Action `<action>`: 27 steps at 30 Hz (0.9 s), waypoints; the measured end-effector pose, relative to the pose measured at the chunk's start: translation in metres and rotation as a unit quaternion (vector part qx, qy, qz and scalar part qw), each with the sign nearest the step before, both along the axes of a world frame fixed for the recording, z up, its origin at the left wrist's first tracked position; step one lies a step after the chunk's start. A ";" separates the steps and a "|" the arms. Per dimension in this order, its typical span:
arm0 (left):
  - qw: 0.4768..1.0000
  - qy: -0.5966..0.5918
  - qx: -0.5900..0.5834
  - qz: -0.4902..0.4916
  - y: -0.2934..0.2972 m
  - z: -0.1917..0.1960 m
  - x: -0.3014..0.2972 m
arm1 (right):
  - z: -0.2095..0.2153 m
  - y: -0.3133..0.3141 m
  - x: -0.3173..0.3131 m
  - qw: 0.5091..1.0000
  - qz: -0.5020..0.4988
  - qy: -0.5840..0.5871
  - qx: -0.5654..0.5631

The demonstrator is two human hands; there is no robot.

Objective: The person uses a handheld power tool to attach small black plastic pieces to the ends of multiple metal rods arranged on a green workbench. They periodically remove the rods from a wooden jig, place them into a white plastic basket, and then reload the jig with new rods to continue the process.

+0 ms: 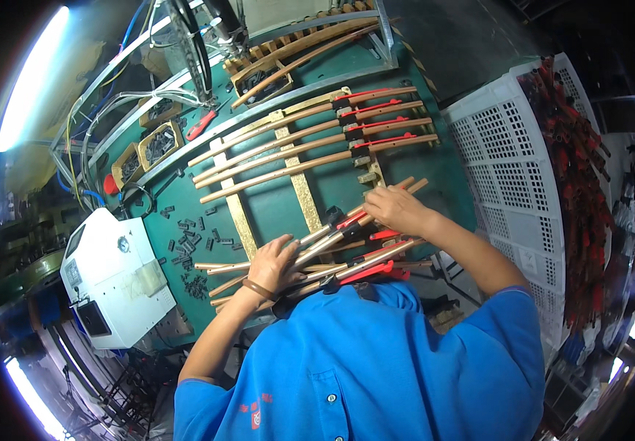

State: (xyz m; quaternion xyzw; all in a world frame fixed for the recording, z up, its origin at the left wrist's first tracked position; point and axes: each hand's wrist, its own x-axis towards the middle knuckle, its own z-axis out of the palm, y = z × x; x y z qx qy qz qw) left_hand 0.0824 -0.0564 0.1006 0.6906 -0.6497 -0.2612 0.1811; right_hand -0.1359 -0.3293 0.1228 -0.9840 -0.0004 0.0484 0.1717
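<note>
A bundle of copper-coloured tubes [380, 256] with black fittings and red strips lies crossed at the table's near edge, against my blue shirt. My right hand [398, 211] is closed on one tube near its right end, fingertips pinching it. My left hand [274, 263], with a brown bangle on the wrist, is curled over the tubes' left part; its grip underneath is partly hidden. Beyond my hands, several similar tubes [273, 175] lie side by side across a wooden rack [299, 192], their black fittings [352, 132] and red strips toward the right.
Small black parts [187, 244] lie scattered on the green table [174, 213], left of the rack. A white machine [115, 283] stands at the left. Part boxes [159, 145], a red-handled tool [200, 126] and a metal frame are farther back. A white crate [512, 191] with red-and-black pieces stands right.
</note>
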 end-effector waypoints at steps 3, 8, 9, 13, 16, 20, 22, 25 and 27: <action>0.996 -0.044 -0.072 0.028 0.007 0.007 -0.004 | 0.015 -0.003 -0.009 0.997 -0.007 -0.064 0.043; 0.989 -0.090 -0.084 0.088 -0.013 0.070 0.032 | 0.060 -0.036 -0.013 0.982 -0.126 -0.133 0.051; 0.986 -0.086 -0.105 0.098 -0.019 0.068 0.044 | 0.056 -0.048 -0.012 0.974 -0.162 -0.152 0.042; 0.974 -0.136 -0.147 0.107 -0.051 0.030 0.071 | 0.015 -0.074 0.002 0.972 -0.190 -0.129 0.056; 0.986 -0.108 -0.081 0.096 -0.061 -0.026 0.074 | -0.034 -0.082 -0.005 0.972 -0.191 -0.128 0.050; 0.984 -0.100 -0.089 0.115 -0.054 -0.070 0.066 | -0.053 -0.074 -0.001 0.972 -0.216 -0.081 0.035; 0.968 -0.152 -0.172 0.104 -0.061 -0.058 0.057 | -0.051 -0.067 0.001 0.973 -0.218 -0.062 -0.042; 0.958 -0.159 -0.200 0.130 -0.054 -0.020 0.036 | -0.007 -0.039 0.011 0.976 -0.178 -0.099 -0.079; 0.980 -0.042 -0.143 0.131 -0.037 -0.014 0.025 | 0.005 -0.020 0.008 0.994 -0.094 -0.059 0.021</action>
